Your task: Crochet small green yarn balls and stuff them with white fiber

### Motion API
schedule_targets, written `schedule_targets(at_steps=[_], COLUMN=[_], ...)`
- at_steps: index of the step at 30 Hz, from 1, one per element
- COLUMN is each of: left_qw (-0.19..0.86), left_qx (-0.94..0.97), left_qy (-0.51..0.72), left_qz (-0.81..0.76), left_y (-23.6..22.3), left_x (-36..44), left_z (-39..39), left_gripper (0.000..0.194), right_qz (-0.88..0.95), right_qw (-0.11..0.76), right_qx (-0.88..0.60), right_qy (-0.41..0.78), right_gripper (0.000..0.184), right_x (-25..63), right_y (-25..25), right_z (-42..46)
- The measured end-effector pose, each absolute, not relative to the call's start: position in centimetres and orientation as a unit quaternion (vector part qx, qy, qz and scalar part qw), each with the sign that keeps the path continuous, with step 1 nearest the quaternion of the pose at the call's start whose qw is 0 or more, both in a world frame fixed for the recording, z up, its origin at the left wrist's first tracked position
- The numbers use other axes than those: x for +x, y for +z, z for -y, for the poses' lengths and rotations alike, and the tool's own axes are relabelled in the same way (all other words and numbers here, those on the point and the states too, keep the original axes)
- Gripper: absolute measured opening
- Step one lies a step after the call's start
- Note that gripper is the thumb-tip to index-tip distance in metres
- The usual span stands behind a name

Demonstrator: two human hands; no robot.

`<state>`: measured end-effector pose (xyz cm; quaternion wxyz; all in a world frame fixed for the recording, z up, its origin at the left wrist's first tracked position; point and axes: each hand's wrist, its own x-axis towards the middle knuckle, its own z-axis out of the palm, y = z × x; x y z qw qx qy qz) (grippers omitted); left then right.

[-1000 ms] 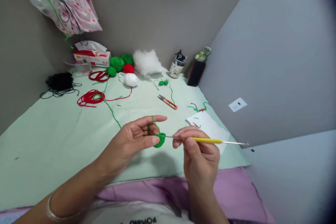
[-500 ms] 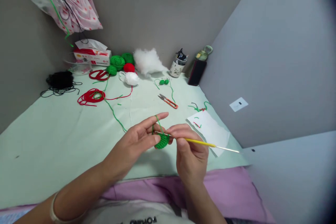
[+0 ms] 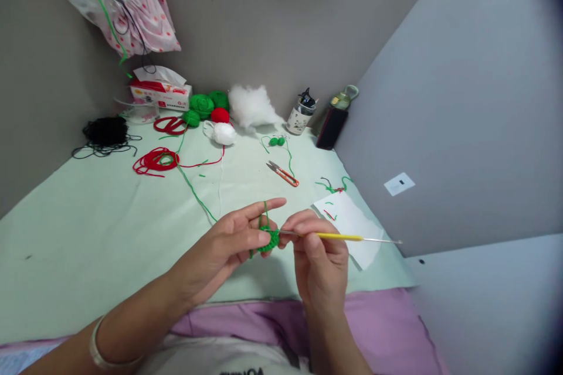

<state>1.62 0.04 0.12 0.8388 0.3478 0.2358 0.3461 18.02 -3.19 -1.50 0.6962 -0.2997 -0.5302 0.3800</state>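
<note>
Between its thumb and fingers, my left hand point(image 3: 237, 240) pinches a small green crochet piece point(image 3: 273, 239). Green yarn point(image 3: 265, 211) loops over its outstretched index finger, and a strand runs back across the table to the green balls. My right hand point(image 3: 320, 255) is closed round a crochet hook point(image 3: 338, 237) with a yellow grip. The hook lies nearly level; its left end is at the crochet piece, while the bare metal end points right. Whether the tip sits inside a stitch is too small to tell.
Beyond my hands lie orange thread snips point(image 3: 282, 174) and two small green pieces point(image 3: 277, 141). Green yarn balls point(image 3: 202, 106), a white yarn ball point(image 3: 223, 133) and white stuffing point(image 3: 254, 106) stand along the wall. White paper point(image 3: 352, 228) with yarn scraps lies right; coiled red yarn point(image 3: 153, 161) lies left.
The crochet piece has turned in my left fingers and shows less of its face. The hook has tipped closer to level. The whole view has shifted slightly.
</note>
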Motion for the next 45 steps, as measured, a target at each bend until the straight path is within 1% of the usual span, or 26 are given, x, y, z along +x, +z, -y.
schedule_targets(at_steps=[4, 8, 16, 23, 30, 34, 36, 39, 41, 45], left_qw=[0.842, 0.840, 0.836, 0.840, 0.859, 0.839, 0.806, 0.749, 0.738, 0.743], left_qx=[0.348, 0.360, 0.359, 0.344, 0.346, 0.372, 0.406, 0.456, 0.467, 0.474], left_qy=[0.343, 0.345, 0.360, 0.360, 0.347, 0.358, 0.380, 0.405, 0.403, 0.388], left_qz=[-0.227, -0.215, -0.205, -0.216, -0.149, -0.172, -0.205, -0.260, -0.274, -0.269], left_y=[0.0, 0.0, 0.4, 0.5, 0.1, -0.3, -0.4, -0.5, -0.5, -0.5], left_x=[1.5, 1.3, 1.2, 1.5, 1.2, 1.5, 1.9, 2.5, 2.6, 2.2], left_z=[-0.1, 0.0, 0.0, 0.2, -0.3, -0.1, 0.3, 0.8, 0.8, 0.5], left_gripper=[0.051, 0.050, 0.049, 0.053, 0.046, 0.045, 0.047, 0.052, 0.050, 0.036], right_qz=[0.529, 0.541, 0.545, 0.508, 0.480, 0.465, 0.481, 0.532, 0.544, 0.521], right_qw=[0.675, 0.666, 0.685, 0.690, 0.693, 0.684, 0.681, 0.686, 0.692, 0.703], right_qx=[-0.324, -0.343, -0.325, -0.303, -0.328, -0.332, -0.338, -0.365, -0.373, -0.341], right_qy=[0.400, 0.382, 0.358, 0.417, 0.425, 0.454, 0.436, 0.337, 0.295, 0.345], right_gripper=[0.016, 0.017, 0.017, 0.017, 0.021, 0.023, 0.021, 0.017, 0.017, 0.018], right_x=[18.1, 18.1, 17.9, 18.0, 18.6, 18.7, 18.5, 18.2, 18.2, 18.5], right_y=[-1.6, -1.6, -1.6, -1.2, -1.0, -0.9, -1.0, -1.6, -2.0, -2.4], right_z=[3.4, 3.5, 3.4, 3.4, 3.1, 3.3, 3.4, 3.7, 3.7, 3.4])
